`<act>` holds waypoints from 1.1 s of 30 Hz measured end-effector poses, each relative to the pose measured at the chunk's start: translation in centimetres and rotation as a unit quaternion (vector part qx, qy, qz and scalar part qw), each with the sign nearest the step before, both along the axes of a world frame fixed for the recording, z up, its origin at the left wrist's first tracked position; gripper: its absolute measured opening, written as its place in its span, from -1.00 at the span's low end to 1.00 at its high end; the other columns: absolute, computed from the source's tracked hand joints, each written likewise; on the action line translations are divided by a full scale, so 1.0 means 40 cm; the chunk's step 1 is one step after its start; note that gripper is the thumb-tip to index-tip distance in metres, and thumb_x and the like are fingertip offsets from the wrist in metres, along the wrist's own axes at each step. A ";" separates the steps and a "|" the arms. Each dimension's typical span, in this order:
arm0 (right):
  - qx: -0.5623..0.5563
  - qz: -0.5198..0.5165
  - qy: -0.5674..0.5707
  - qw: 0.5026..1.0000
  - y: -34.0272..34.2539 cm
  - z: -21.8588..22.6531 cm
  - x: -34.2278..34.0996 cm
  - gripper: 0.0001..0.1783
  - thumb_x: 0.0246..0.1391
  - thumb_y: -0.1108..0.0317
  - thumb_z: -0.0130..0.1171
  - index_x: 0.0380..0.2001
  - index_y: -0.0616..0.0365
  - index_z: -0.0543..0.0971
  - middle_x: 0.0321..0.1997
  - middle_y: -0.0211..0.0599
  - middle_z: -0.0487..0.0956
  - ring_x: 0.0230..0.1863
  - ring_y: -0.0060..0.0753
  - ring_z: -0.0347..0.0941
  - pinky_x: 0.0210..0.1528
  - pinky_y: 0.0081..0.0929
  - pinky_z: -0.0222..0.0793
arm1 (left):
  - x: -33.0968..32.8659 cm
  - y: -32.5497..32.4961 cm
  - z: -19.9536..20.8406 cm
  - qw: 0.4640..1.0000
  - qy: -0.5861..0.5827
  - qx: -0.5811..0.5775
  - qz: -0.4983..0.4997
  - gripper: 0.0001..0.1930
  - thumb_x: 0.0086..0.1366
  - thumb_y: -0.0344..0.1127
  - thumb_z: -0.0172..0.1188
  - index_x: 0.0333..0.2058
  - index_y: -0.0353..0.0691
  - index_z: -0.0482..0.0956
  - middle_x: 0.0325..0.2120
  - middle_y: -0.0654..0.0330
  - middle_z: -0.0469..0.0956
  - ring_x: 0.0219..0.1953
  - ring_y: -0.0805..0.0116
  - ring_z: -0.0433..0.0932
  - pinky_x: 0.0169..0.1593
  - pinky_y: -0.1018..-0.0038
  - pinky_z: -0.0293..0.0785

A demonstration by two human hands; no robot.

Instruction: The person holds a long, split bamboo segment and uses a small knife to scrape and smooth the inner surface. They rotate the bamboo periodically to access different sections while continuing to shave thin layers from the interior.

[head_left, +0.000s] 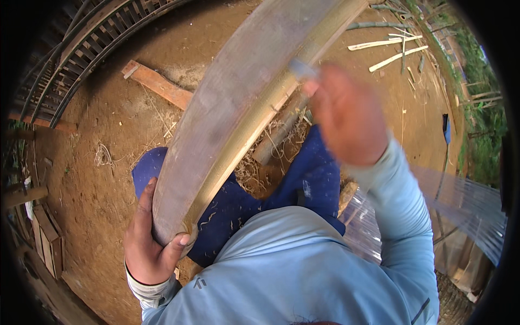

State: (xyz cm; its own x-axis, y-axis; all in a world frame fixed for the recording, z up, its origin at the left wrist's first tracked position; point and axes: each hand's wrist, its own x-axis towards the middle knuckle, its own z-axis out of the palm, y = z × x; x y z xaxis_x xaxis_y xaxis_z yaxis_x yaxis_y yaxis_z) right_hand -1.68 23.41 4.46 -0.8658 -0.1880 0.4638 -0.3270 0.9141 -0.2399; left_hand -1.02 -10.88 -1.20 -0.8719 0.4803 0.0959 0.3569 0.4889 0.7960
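Observation:
A long, broad piece of what looks like split bamboo (pixel 233 92) slants from my lap up past the top edge. Its wide face is greyish brown and its right edge yellow-green, with a pale shaved strip. My left hand (pixel 154 238) grips the near end, thumb on top and fingers along the left side. My right hand (pixel 352 114), smeared by motion, is closed on a knife whose short grey blade (pixel 303 70) sticks out at the bamboo's right edge. The knife's handle is hidden in the fist, and whether the blade touches the bamboo is unclear.
Pale shavings (pixel 281 135) and a short round log (pixel 281 130) lie between my knees. An orange-brown plank (pixel 157 84) rests on the dirt ahead. Pale split strips (pixel 398 58) lie far right, a slatted wooden structure (pixel 108 38) stands far left, and clear corrugated sheeting (pixel 460 200) is at right.

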 end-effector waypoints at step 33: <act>-0.272 0.014 0.026 0.962 -0.003 -0.071 0.060 -0.34 -0.02 0.43 0.39 0.17 0.15 0.37 -0.19 -0.09 0.64 -0.39 -0.47 0.63 -0.43 -0.55 0.49 | -0.047 -0.052 -0.006 0.977 -0.187 0.099 -0.032 -0.02 0.19 0.08 0.33 0.32 -0.54 0.10 0.18 -0.16 0.37 0.24 0.10 0.38 0.29 0.29 0.22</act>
